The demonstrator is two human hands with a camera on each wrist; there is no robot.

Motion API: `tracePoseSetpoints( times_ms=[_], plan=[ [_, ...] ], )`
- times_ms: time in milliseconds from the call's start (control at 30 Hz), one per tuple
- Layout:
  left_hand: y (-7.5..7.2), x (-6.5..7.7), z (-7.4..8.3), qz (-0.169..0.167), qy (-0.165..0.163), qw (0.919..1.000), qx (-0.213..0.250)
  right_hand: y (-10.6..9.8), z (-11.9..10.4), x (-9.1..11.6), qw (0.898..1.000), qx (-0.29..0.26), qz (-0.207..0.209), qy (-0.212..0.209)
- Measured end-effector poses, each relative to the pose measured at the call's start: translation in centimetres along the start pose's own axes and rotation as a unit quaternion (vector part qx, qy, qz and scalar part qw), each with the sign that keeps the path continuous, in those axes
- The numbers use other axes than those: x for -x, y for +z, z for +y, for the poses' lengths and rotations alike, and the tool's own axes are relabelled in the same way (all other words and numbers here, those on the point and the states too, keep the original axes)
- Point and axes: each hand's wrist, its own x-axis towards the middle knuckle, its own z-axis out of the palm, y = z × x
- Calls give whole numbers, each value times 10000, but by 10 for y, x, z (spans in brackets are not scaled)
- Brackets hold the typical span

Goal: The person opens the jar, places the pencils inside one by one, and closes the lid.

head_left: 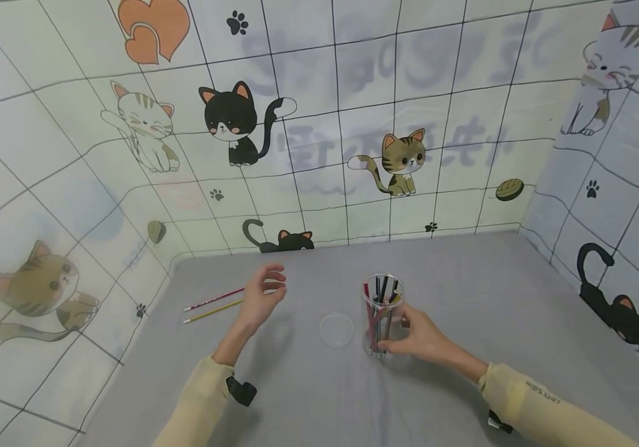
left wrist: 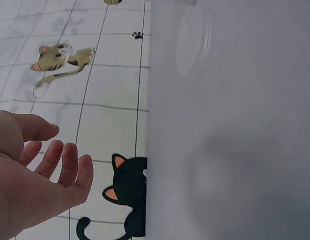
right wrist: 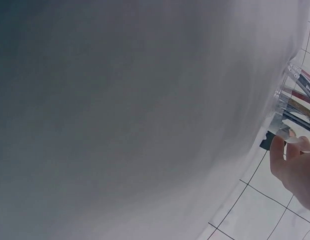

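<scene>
A clear plastic cup (head_left: 400, 305) stands on the grey table, with several pencils (head_left: 374, 320) upright or leaning in it. My right hand (head_left: 420, 335) grips the cup from the right side, low on its wall. In the right wrist view that hand (right wrist: 299, 170) shows at the right edge, fingers at the cup. My left hand (head_left: 260, 301) is raised over the table, its fingers loosely bent around nothing. Beneath and left of it lie a red pencil (head_left: 213, 300) and a yellow pencil (head_left: 213, 311), their right ends hidden by the hand.
A round clear lid (head_left: 336, 330) lies flat between my hands, left of the cup. Behind the grey tabletop (head_left: 464, 279) and at both sides hangs a white gridded cloth (head_left: 308, 205) printed with cats.
</scene>
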Motion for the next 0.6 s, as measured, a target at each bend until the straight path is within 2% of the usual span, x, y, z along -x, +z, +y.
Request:
tracePoseSetpoints(
  times_ms=[200, 367, 600],
  plan=[
    [-14, 0, -19, 164, -223, 9994, -220, 1, 0, 1, 10000, 16, -35, 76],
    [-25, 0, -32, 277, -349, 9988, -218, 1, -1, 1, 10000, -16, 18, -16],
    [-42, -4, -54, 409, -536, 9965, -502, 1, -2, 2, 9999, 3, 87, -97]
  ],
)
